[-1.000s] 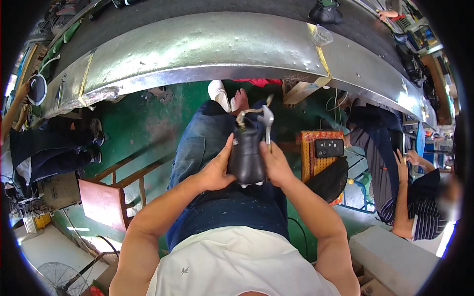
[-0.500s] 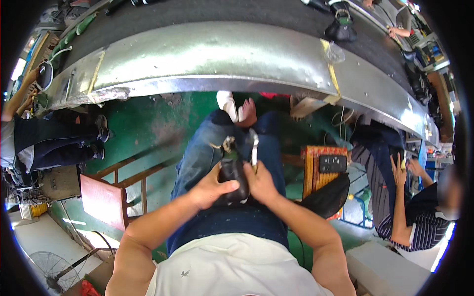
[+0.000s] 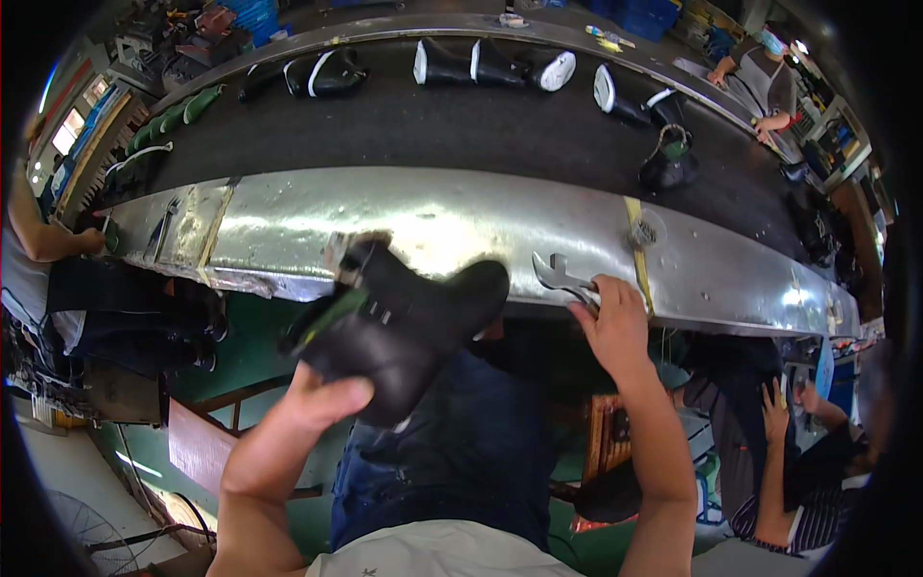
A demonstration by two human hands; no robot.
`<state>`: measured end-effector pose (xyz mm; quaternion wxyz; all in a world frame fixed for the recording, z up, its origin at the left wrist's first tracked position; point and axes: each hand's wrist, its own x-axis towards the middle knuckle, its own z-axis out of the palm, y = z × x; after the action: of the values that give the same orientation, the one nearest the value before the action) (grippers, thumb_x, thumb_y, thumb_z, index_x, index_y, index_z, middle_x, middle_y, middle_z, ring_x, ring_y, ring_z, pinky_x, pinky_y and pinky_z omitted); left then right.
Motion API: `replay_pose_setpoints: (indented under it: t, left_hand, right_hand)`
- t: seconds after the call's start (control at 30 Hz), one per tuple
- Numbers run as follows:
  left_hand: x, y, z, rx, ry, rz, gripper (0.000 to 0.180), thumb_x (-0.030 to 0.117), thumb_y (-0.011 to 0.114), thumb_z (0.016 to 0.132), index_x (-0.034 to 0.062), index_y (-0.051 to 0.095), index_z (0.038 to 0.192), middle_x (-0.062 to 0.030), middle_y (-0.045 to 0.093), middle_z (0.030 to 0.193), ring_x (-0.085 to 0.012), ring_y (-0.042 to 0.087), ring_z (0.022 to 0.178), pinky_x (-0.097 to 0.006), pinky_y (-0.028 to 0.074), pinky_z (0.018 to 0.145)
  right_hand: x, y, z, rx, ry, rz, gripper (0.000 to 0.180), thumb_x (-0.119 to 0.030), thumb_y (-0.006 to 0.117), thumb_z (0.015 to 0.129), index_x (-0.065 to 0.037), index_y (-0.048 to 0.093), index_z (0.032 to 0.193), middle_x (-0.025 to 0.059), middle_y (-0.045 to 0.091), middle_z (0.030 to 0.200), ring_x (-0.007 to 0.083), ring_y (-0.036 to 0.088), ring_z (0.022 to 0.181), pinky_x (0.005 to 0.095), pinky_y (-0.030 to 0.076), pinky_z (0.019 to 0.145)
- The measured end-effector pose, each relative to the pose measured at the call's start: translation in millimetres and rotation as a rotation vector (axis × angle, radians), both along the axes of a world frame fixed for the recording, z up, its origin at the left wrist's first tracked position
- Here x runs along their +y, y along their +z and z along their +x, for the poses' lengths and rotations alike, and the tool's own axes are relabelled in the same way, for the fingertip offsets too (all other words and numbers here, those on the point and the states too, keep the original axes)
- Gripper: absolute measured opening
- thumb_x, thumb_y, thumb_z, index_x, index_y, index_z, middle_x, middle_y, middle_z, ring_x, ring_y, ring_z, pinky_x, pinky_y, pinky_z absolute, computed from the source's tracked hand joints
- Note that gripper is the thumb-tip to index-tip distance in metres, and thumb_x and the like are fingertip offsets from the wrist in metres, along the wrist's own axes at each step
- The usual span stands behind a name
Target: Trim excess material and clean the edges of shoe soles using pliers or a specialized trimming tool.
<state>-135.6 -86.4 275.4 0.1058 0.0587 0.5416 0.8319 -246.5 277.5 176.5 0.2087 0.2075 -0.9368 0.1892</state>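
Observation:
My left hand (image 3: 322,399) grips a black shoe (image 3: 409,327) with a patch of green lining, thumb on its side. It is raised in front of the near edge of the metal bench, tilted and partly blurred. In my right hand (image 3: 617,322) is a pair of metal pincers (image 3: 560,276), its curved jaws pointing left over the bench edge. My fingers hide most of its handles. A gap separates the pincers from the shoe.
A metal ledge (image 3: 317,226) borders a dark conveyor belt (image 3: 385,130). Black shoes with white soles (image 3: 444,62) line its far side, and another black shoe (image 3: 670,168) stands at right. Co-workers sit at both sides. A wooden stool (image 3: 608,438) is by my right leg.
Both hands have risen from my lap to the bench edge and moved apart. The shoe has turned sideways in my left hand. More of the belt shows.

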Motion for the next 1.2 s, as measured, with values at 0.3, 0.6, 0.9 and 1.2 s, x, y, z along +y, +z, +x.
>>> replay_pose_setpoints:
  t: [0.3, 0.6, 0.9, 1.2]
  left_hand:
    - [144.6, -36.9, -313.2, 0.122, -0.023, -0.156, 0.076, 0.028, 0.085, 0.081, -0.0032, 0.046, 0.139, -0.015, 0.066, 0.117, -0.0201, 0.067, 0.099, -0.035, 0.054, 0.091]
    - [198.2, -117.1, -447.6, 0.531, -0.145, -1.042, 0.093, 0.035, 0.083, 0.079, -0.0025, 0.039, 0.151, -0.0271, 0.059, 0.139, -0.0373, 0.055, 0.133, -0.039, 0.043, 0.112]
    - [70.3, -144.6, -564.6, 0.499, 0.835, -1.047, 0.047, 0.015, 0.055, 0.093, -0.0087, 0.052, 0.134, -0.0304, 0.055, 0.136, -0.0448, 0.053, 0.128, -0.045, 0.04, 0.112]
    - [-3.1, -132.7, -646.0, -0.126, 0.839, -1.087, 0.055, 0.043, 0.068, 0.093, -0.0041, 0.064, 0.121, -0.0256, 0.068, 0.121, -0.0402, 0.065, 0.117, -0.044, 0.051, 0.098]
  right_hand:
    - [18.1, -18.2, -64.3, -0.043, -0.051, -0.026, 0.043, -0.03, 0.078, 0.083, -0.004, 0.059, 0.11, 0.0152, 0.064, 0.101, 0.0392, 0.058, 0.095, 0.0487, 0.045, 0.086]
    - [21.6, -9.8, -77.5, -0.067, 0.028, -0.123, 0.04, -0.024, 0.082, 0.077, -0.004, 0.061, 0.105, 0.0129, 0.065, 0.094, 0.0365, 0.06, 0.087, 0.0468, 0.045, 0.079]
    - [21.5, -8.9, -89.1, -0.105, 0.055, -0.089, 0.045, -0.026, 0.084, 0.072, -0.006, 0.06, 0.104, 0.0117, 0.065, 0.093, 0.0339, 0.06, 0.085, 0.0455, 0.044, 0.077]
    - [28.0, -16.2, -92.4, -0.207, 0.061, -0.081, 0.053, -0.026, 0.088, 0.064, -0.006, 0.06, 0.106, 0.0091, 0.063, 0.099, 0.0313, 0.06, 0.089, 0.0445, 0.043, 0.079]
